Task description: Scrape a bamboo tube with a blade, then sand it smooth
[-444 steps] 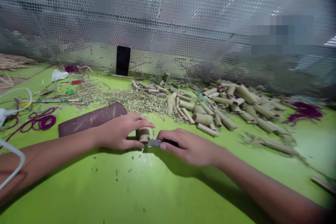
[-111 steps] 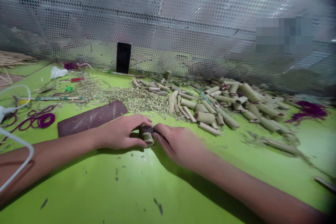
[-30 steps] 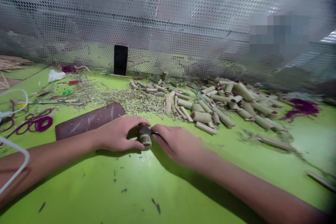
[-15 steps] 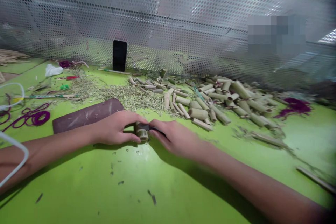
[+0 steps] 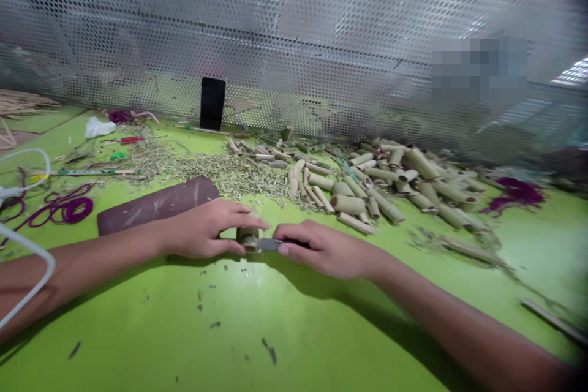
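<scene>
Left hand (image 5: 206, 231): its grip clasped a bamboo piece (image 5: 249, 240), low at the counter (image 5: 151, 337).
Right hand (image 5: 324, 249): its grip enclosed a knife (image 5: 268, 244) just beside it, contact unclear.
Dark scraps (image 5: 270, 351): some cutting seemed done; how much was left couldn't be told.

Your left grip (image 5: 212, 230) hides part of the little tube (image 5: 249, 240) from you. Your right grip (image 5: 316, 248) covers part of the knife (image 5: 268, 244). The white cord (image 5: 49, 262) runs off the left edge. Behind the holey metal wall (image 5: 294, 0), it's too fuzzy to tell.
</scene>
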Tool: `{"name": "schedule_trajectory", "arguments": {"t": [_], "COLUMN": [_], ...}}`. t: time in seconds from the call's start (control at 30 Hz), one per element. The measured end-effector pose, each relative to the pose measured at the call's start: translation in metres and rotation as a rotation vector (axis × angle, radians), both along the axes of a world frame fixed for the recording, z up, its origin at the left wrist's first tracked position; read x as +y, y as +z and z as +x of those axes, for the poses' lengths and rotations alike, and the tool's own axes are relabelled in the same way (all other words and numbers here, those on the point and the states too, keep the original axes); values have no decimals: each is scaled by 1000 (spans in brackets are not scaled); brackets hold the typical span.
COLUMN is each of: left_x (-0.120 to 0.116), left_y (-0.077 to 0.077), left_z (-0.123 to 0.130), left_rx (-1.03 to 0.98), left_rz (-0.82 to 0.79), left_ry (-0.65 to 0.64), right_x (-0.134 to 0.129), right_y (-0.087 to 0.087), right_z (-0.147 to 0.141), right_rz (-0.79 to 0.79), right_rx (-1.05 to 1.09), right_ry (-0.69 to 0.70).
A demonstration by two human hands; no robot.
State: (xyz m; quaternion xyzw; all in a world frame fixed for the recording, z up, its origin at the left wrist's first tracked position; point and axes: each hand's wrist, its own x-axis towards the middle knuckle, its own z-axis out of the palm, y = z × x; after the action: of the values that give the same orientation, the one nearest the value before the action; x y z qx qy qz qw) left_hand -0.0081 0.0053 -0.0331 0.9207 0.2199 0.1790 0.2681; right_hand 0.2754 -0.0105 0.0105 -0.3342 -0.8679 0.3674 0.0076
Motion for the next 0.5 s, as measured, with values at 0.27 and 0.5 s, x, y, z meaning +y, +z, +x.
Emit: {"name": "schedule_trajectory", "arguments": {"t": [0.27,0.5], "left_x": [-2,-1], "left_y": [3,3], "left_z": [3,5], "left_rx": [-22,-50], "left_rz": [-104,-94], "left_ry": [85,73], "right_x": [-5,-13], "right_y": [-6,-6], "right_z": [-14,-23], "right_rz": [173,199], "right_rx": [-35,-90], "right_ry": [-170,-183]}}
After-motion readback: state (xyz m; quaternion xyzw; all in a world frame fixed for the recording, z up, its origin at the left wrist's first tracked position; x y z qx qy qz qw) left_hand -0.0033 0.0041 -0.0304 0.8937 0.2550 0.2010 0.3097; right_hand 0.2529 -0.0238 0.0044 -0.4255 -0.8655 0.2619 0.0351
